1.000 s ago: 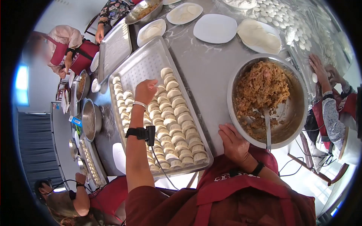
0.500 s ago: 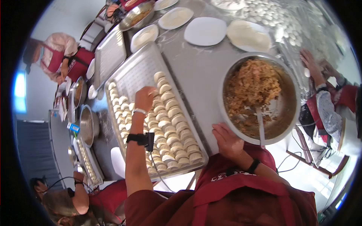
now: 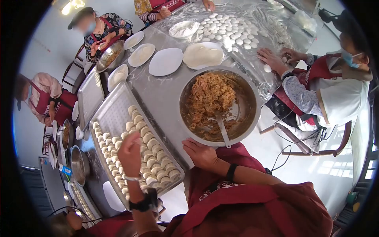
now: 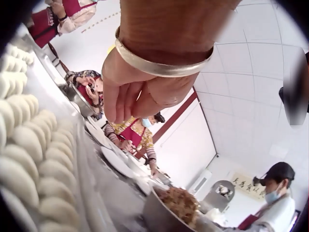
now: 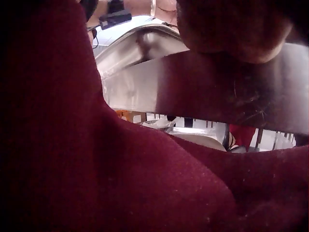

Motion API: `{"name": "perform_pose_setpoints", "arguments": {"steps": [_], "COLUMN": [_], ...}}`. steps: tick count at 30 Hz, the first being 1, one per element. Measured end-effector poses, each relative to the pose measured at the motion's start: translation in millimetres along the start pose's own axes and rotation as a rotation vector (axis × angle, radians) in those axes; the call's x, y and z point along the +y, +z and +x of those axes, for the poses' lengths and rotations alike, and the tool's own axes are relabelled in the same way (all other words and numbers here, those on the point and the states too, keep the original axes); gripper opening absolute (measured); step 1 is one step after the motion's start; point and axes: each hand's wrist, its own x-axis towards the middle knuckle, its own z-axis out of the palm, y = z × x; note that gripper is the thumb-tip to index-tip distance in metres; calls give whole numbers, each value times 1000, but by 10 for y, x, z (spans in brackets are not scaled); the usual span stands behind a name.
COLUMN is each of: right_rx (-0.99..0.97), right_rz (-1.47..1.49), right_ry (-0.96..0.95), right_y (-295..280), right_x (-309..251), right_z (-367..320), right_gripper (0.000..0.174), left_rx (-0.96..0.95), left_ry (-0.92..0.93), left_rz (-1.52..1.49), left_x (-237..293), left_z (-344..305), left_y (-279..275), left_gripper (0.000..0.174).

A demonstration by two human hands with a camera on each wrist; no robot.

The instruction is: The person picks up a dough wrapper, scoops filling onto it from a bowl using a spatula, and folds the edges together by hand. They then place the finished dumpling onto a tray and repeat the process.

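My left hand (image 3: 130, 155) is over the near part of a metal tray (image 3: 124, 91) with rows of dumplings (image 3: 147, 136), its fingers loosely bent and slightly blurred. In the left wrist view the same hand (image 4: 152, 89) hangs in the air with nothing visible in it, and the dumplings (image 4: 58, 164) lie off to its side. My right hand (image 3: 200, 154) rests on the table edge beside a steel bowl (image 3: 254, 118) of brown filling (image 3: 213, 93), its fingers extended near the rim. A spoon (image 3: 223, 130) leans in the bowl. The right wrist view shows only part of this hand (image 5: 236, 34).
Beyond the tray and bowl stand plates, one bare (image 3: 166, 62), another with flat wrappers (image 3: 203, 55). Many small dough pieces (image 3: 233, 29) lie at the far side. Another person's hands (image 3: 276, 59) work at the right. A second tray (image 3: 90, 96) stands at the left.
The head view has swung, so tray and bowl appear further left. My left hand has drawn back from among the dumplings towards the tray's near part. My right hand stays at the table edge.
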Motion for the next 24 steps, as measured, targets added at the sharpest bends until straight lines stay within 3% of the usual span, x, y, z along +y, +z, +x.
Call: {"name": "perform_pose_setpoints", "arguments": {"steps": [6,9,12,15,17,18,20,24], "right_rx": [5,12,-23,-172,-10,-113,202,320], "right_rz": [54,157,341,395,569,571,816,870], "right_ry": [-53,-123,4,368,557,915,752,850], "right_y": [-2,-52,-485,-1164,-1233,-1452,-1429,-1671], "right_x": [75,204,252,299,552,535,801,879], "right_z": [-59,-225,-441,-596,-792,-742,-904,-734], "right_gripper": [28,29,27,24,24,27,35,52], "left_rx": [-56,-57,-7,23,27,36,60,95], "left_ry": [-96,-42,-15,67,113,134,183,243], "left_rz": [-439,-420,-315,-197,-113,-72,-3,126], "left_x": [466,449,410,256,225,226,197,181], "left_z": [-840,-1024,-1127,-1160,-1159,-1144,-1114,-1042], "left_y": [760,1030,1262,1523,1641,1690,1792,1927], "left_gripper": [18,19,17,14,14,14,14,8]}}
